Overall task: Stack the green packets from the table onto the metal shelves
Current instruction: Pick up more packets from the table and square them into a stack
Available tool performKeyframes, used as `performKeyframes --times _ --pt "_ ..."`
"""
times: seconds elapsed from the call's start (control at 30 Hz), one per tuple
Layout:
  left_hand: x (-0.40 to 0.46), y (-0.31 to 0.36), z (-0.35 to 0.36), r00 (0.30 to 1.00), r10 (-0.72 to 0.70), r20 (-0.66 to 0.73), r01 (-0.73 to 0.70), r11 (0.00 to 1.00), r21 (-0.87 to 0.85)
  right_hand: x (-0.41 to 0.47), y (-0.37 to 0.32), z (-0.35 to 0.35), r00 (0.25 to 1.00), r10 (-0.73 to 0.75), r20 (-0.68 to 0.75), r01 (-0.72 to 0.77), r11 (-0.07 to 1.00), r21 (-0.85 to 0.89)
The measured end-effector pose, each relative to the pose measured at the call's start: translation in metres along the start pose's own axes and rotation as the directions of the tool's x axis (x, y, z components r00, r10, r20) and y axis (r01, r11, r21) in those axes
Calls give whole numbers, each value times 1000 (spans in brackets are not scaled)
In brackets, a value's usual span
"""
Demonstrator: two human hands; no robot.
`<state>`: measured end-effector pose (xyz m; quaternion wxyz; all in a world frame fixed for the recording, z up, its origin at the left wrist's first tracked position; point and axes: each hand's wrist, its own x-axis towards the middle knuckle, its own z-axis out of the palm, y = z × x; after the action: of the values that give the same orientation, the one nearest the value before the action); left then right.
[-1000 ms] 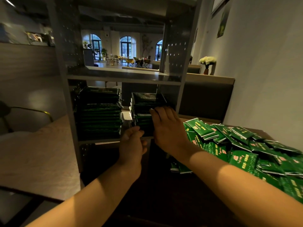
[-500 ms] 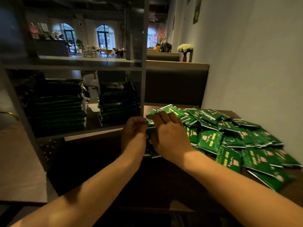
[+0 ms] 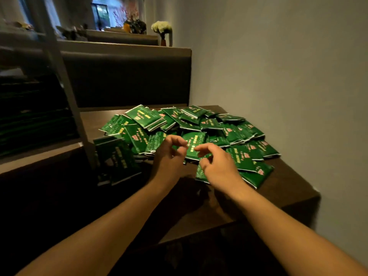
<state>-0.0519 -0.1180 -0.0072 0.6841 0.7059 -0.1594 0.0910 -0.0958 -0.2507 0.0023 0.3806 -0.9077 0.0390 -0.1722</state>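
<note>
A: Where are the packets [image 3: 191, 134] seen?

B: A loose heap is spread over the dark table [image 3: 282, 188], towards its far right, close to the wall [image 3: 278, 66]. The packets overlap at all angles. A few are propped on edge at the heap's near left, just beside the shelf post [image 3: 65, 86].

A: And the shelves [image 3: 39, 148]?

B: They are found at the left edge. Dark stacks [image 3: 33, 116] are made out on the lower level, though the blur and shadow leave little detail to be told.

A: How are the hands placed?

B: Both are held over the near side of the heap, side by side and close together. The left hand [image 3: 169, 158] is seen with fingers loosely curled and the thumb near the forefinger — nothing is gripped in it. The right hand [image 3: 217, 166] is likewise relaxed, fingers bent downward above a packet, and nothing is held.

A: Is a packet being touched?

B: That cannot be told — the fingertips are seen against the top packets, but contact is not shown.

A: What else is in view?

B: A ledge [image 3: 123, 50] is seen beyond the table, with white flowers [image 3: 161, 27] in a vase standing on it at the far right.
</note>
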Motion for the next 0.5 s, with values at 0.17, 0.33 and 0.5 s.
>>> performKeyframes --times 0.17,0.33,0.5 --pt "5 -28 42 980 -31 195 -68 875 480 13 58 -29 985 94 -141 -131 952 -275" --pt "3 -32 66 958 -89 272 -195 495 847 21 88 -45 960 208 -187 -276 804 -527" --pt "6 -33 76 944 -99 316 -185 634 751 24 93 -41 927 326 -187 -375 762 -528"
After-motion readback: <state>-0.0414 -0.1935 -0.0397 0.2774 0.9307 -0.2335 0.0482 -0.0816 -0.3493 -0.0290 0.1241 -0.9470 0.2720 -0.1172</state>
